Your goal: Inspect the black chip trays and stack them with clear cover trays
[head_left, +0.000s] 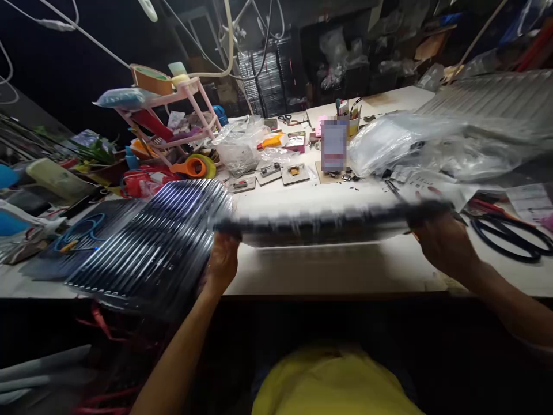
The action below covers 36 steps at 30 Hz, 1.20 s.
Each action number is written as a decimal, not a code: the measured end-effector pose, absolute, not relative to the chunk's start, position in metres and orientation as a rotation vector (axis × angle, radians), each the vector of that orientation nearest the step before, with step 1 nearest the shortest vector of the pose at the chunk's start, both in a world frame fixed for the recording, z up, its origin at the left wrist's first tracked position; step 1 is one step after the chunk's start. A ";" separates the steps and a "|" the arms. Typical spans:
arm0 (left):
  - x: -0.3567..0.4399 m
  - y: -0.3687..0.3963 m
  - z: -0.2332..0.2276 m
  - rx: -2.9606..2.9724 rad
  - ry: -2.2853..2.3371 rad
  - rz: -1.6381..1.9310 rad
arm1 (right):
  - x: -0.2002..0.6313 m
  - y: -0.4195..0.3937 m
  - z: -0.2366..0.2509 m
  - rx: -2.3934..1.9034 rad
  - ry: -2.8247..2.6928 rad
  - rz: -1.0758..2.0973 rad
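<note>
Hands grip a blurred dark ribbed tray (322,225) level above the table's (345,271) near edge, left hand (222,259) and right hand (440,242) closed on its ends, long axis left-right, bare surface beneath, ribbed stack (151,242) left, scissors (510,236) right, plastic bags (415,144) beyond.

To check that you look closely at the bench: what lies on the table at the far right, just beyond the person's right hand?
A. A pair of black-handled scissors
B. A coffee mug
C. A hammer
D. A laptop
A: black-handled scissors lie flat on the white table, to the right of the right hand, which grips one end of a blurred ribbed tray.
</note>
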State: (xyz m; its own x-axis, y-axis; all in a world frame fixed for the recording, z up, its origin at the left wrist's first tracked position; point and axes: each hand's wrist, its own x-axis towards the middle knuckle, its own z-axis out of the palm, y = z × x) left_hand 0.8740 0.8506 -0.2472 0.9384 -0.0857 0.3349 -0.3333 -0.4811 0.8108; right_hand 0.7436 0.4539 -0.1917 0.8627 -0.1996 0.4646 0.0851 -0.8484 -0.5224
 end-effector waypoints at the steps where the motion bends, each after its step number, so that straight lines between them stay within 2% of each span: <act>1: 0.888 0.842 -0.242 2.109 -0.256 0.328 | 0.760 0.458 -0.184 -2.499 0.255 -0.689; 4: 0.917 0.826 -0.236 2.266 -0.233 0.284 | 0.796 0.468 -0.176 -2.545 0.389 -0.526; 10: 0.925 0.820 -0.262 2.667 -0.222 -0.033 | 0.811 0.465 -0.205 -2.746 0.474 0.043; 13: 0.922 0.814 -0.269 2.823 -0.292 -0.092 | 0.811 0.468 -0.210 -2.876 0.502 0.214; 16: 0.917 0.803 -0.266 2.908 -0.385 0.000 | 0.812 0.485 -0.209 -3.031 0.499 0.197; 19: 0.909 0.783 -0.264 2.932 -0.638 0.087 | 0.814 0.510 -0.215 -3.174 0.189 0.058; 23: 0.898 0.751 -0.264 2.814 -0.977 -0.116 | 0.823 0.534 -0.234 -3.183 -0.281 0.007; 31: 0.893 0.742 -0.256 2.757 -1.057 -0.267 | 0.829 0.530 -0.228 -2.968 -0.473 0.346; 36: 0.893 0.745 -0.261 2.704 -1.049 -0.165 | 0.825 0.532 -0.227 -2.880 -0.694 0.262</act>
State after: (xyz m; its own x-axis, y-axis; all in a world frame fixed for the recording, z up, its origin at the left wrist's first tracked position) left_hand 0.8926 0.7454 -0.2613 0.7367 -0.6759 -0.0194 -0.6494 -0.7151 0.2587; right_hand 0.8252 0.5321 -0.2267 0.8766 0.4632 -0.1307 0.4339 -0.8780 -0.2021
